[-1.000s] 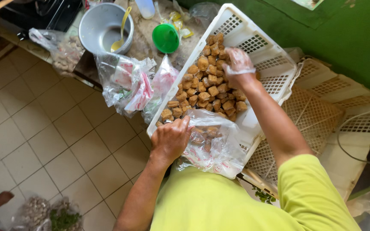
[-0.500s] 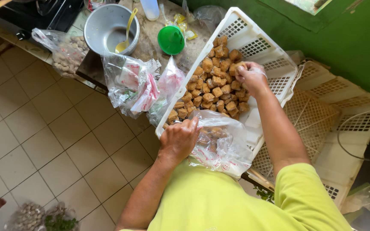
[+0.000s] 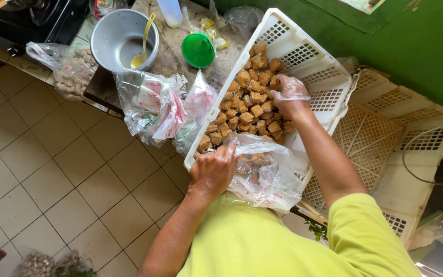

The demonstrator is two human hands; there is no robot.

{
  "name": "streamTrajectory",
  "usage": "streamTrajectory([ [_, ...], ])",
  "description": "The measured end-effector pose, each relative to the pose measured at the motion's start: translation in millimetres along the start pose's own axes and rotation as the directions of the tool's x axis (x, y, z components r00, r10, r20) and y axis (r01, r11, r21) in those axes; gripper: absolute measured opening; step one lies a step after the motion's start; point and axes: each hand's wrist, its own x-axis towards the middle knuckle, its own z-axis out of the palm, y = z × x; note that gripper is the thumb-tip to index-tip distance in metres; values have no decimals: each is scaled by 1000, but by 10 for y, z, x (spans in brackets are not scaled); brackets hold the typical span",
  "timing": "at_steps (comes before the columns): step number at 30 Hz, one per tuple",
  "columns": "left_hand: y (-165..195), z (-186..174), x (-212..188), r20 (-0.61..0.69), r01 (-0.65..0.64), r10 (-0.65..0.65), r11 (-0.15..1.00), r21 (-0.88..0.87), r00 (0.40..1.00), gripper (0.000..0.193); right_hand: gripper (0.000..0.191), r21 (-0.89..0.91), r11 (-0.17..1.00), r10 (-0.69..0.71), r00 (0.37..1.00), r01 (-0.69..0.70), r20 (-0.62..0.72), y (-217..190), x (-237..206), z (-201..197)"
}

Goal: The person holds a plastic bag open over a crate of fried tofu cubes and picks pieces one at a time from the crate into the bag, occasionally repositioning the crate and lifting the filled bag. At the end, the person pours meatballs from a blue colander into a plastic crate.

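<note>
The left hand, fingers clamped on its rim, is holding open a clear plastic bag against the white slatted plastic crate, while the film-gloved right hand is closing its fingers on golden-brown fried tofu cubes heaped inside, keeping the transfer short.

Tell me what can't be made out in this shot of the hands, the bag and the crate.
All in the head view:
- Right hand: under a thin plastic glove; its fingers dip among the fried tofu cubes, so any grip is hidden.
- Clear plastic bag: the left hand and crumpled plastic hide its mouth and the count inside.
- White crate: its floor is covered by cubes.
- Metal bowl: contents too dim.
</note>
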Motion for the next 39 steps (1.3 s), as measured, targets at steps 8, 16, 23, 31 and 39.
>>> streamTrajectory([
  [8,18,0,-16,-20,13,-13,1000,0,1000,33,42,209,951,189,963,-229,195,-6,276,94],
  [16,-18,-46,-51,-1,-29,29,998,-52,1000,33,35,845,-314,202,839,-434,506,274,-195,-5],
  [23,-3,-67,-57,47,-60,61,998,-17,997,29,48,865,449,274,956,-226,107,72,-397,22],
  [31,-43,-74,-60,174,-55,47,998,44,984,30,21,837,499,516,853,-224,-79,431,-1975,-121],
  [39,-40,-123,-57,171,-149,140,988,37,975,34,19,713,635,562,811,-296,-164,523,-2792,261],
])
